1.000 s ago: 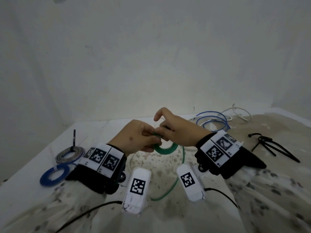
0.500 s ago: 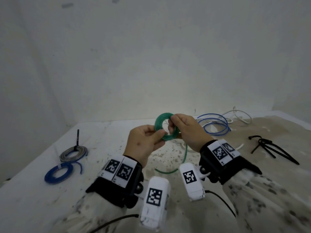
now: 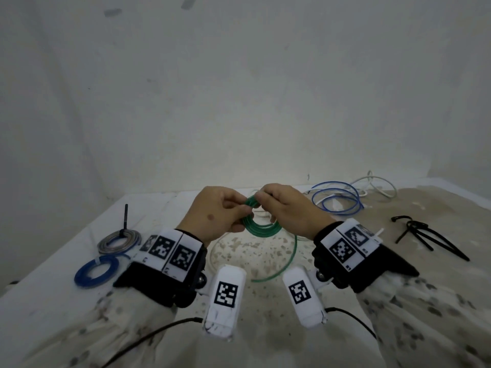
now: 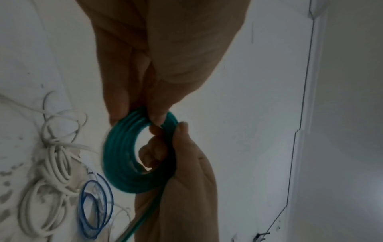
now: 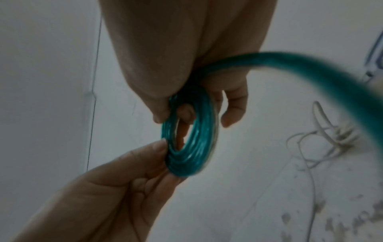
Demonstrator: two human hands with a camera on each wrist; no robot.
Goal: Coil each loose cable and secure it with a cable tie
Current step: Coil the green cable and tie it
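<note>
A green cable coil [image 3: 261,227] hangs above the middle of the table, held between both hands. My left hand [image 3: 239,208] pinches its upper left rim between thumb and fingers [image 4: 157,114]. My right hand [image 3: 261,200] grips the upper right rim, with fingers curled through the ring [image 5: 184,113]. In the left wrist view the green coil [image 4: 120,155] shows several tight turns. The coil's loose green tail [image 3: 289,257] drops from the ring and curves over the table. In the right wrist view that tail [image 5: 311,68] sweeps close past the camera, blurred.
At the left lie a tied blue coil [image 3: 95,272] and a grey coil [image 3: 119,239] with a black tie sticking up. A loose blue cable [image 3: 337,200] and a white cable [image 3: 377,184] lie at the back right. Black cable ties [image 3: 425,235] lie right.
Both hands lifted the green coil upright half a second ago, then brought it down a little and tilted it flatter. Neither hand let go.
</note>
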